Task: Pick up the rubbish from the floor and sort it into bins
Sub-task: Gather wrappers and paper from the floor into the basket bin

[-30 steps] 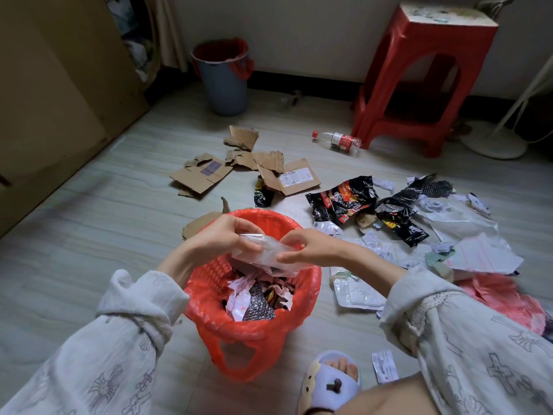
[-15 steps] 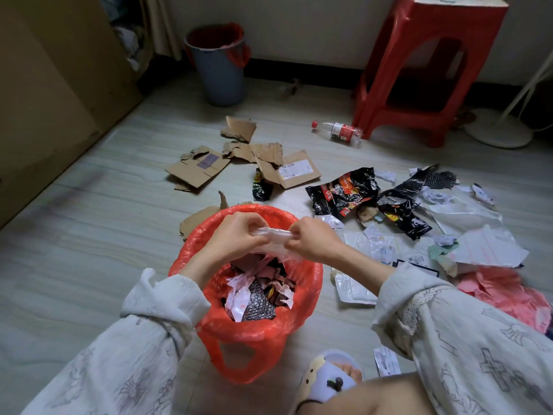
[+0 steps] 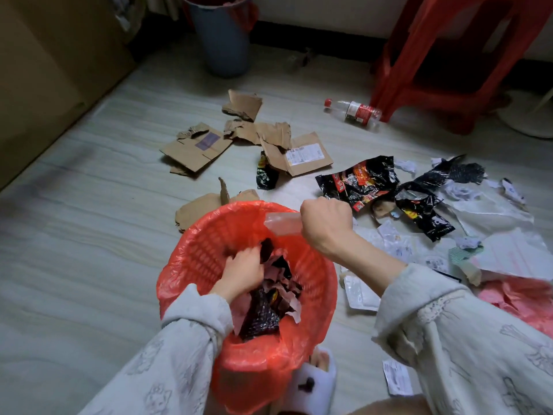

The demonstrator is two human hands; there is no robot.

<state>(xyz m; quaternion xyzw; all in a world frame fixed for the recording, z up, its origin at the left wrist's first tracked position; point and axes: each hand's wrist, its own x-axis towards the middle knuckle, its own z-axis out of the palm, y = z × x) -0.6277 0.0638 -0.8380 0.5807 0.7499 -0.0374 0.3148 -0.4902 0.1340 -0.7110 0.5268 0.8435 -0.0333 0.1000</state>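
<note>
From the head camera, your left hand (image 3: 244, 269) is down inside the red basket (image 3: 191, 259), which is lined with a red plastic bag (image 3: 257, 366). The fingers are pressed into the torn wrappers (image 3: 269, 307) that fill the bottom; whether they are gripping any of them cannot be told. Your right hand (image 3: 326, 224) is raised over the basket's far rim, closed in a fist around a strip of clear plastic (image 3: 281, 224) that sticks out to the left above the opening.

The rest of the rubbish is on the floor beyond and to the right of the basket. Torn cardboard pieces (image 3: 248, 145) lie past the far rim, one more scrap touching the basket's edge. Black snack wrappers (image 3: 362, 181) sit just beyond your right fist, with white paper and plastic sheets (image 3: 490, 217) spread further right (too jumbled to separate). A plastic bottle (image 3: 356, 112) lies on its side near the leg of the red stool (image 3: 443, 61). A grey bin (image 3: 221, 40) with a red liner stands by the far wall, well apart from the basket.
</note>
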